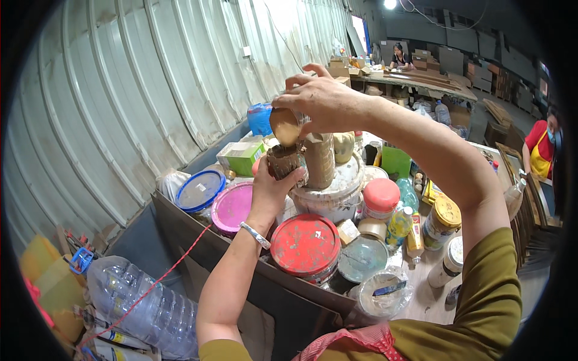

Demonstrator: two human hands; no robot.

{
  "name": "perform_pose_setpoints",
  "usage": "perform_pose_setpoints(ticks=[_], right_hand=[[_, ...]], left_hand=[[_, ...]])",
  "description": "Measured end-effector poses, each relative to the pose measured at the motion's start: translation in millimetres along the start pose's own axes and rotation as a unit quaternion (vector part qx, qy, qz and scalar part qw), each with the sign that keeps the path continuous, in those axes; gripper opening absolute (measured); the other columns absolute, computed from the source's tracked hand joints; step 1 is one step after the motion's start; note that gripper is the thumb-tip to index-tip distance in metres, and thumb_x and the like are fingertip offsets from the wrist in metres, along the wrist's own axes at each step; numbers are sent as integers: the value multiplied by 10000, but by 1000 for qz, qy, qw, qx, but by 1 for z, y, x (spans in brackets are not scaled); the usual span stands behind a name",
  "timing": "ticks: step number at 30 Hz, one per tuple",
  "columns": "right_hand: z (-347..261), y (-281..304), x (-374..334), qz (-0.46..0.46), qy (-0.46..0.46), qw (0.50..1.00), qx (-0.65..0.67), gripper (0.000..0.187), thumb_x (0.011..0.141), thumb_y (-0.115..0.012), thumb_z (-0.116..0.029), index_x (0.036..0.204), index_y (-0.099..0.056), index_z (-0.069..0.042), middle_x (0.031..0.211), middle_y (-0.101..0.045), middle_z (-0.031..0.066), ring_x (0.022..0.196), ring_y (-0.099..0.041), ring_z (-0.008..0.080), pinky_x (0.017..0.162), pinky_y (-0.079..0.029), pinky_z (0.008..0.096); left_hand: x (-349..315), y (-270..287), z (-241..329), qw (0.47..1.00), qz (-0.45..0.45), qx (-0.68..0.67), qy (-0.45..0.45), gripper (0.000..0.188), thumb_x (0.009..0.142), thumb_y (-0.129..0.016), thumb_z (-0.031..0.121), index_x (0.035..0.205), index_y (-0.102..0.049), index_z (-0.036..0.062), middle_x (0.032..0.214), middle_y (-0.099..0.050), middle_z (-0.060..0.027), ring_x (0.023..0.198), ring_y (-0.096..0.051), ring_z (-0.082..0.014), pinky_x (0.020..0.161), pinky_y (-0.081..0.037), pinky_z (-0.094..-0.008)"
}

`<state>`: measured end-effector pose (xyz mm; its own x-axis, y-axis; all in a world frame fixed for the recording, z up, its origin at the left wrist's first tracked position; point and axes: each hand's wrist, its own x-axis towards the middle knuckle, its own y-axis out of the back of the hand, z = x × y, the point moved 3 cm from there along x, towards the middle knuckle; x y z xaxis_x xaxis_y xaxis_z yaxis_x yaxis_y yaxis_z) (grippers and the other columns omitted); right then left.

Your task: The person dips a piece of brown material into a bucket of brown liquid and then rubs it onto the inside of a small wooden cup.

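Workbench (pixel 415 286), tubs (pixel 304 245), ribbed wall (pixel 120 78), held containers (pixel 285 162)

A: What's that red lid (pixel 305 245) made of?
B: Plastic by the look of it, smooth but scabbed with matt grey patches. The magenta lid (pixel 233 207) to its left is cleaner, soft sheen.
A: And the brown-caked cup (pixel 286 166) beyond the red lid?
B: Rough, crusty, dull. Can't tell what's under the gunk. Green box (pixel 245 157) farther back looks like smooth printed card.
A: Left of the red lid?
B: Bracelet (pixel 255 235) is shiny silvery metal. Lower left, the big jug (pixel 141 298) is thin clear plastic, ribbed and glossy. Behind, the wall (pixel 120 78) is ribbed sheet metal, satin finish.
A: Right side?
B: Crinkly see-through plastic film (pixel 376 308), super shiny. Olive sleeve (pixel 494 289) is matt cloth.
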<state>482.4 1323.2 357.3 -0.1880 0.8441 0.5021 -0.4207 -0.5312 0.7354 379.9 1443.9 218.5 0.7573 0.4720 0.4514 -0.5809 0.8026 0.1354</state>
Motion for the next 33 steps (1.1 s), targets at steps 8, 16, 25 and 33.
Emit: perform_pose_setpoints(ticks=[8, 16, 25, 33], right_hand=[[16, -11, -2, 10, -24, 1000, 7, 605, 646, -791, -326, 1166, -576, -105, 1067, -657, 81, 1213, -474, 271, 1044, -248, 537], [45, -17, 1, -34, -111, 989, 88, 692, 666, -778, -396, 1246, -543, -101, 1156, -628, 82, 1227, -466, 262, 1041, -263, 476], [79, -89, 10, -164, -217, 959, 81, 752, 640, -766, -491, 1238, -548, -89, 1141, -636, 76, 1177, -518, 257, 969, -303, 474], [72, -116, 22, -298, -223, 926, 68, 605, 731, -692, -292, 1287, -513, -135, 1239, -559, 88, 1237, -456, 267, 948, -353, 522]], left_hand=[[20, 2, -7, 999, 0, 3, -34, 505, 744, -788, 143, 1132, -523, -42, 1050, -637, -108, 931, -616, -158, 815, -510, -307], [21, 6, -7, 999, -11, -37, 0, 512, 758, -773, 119, 1166, -504, -29, 1086, -627, -108, 971, -607, -166, 855, -493, -307], [-16, 14, -9, 997, -33, -68, -1, 568, 787, -756, 116, 1246, -446, -13, 1164, -588, -108, 1065, -570, -171, 938, -452, -321], [-60, 23, -22, 1000, -14, 11, 5, 593, 769, -755, 85, 1255, -432, -21, 1159, -596, -125, 1060, -583, -183, 946, -448, -327]])
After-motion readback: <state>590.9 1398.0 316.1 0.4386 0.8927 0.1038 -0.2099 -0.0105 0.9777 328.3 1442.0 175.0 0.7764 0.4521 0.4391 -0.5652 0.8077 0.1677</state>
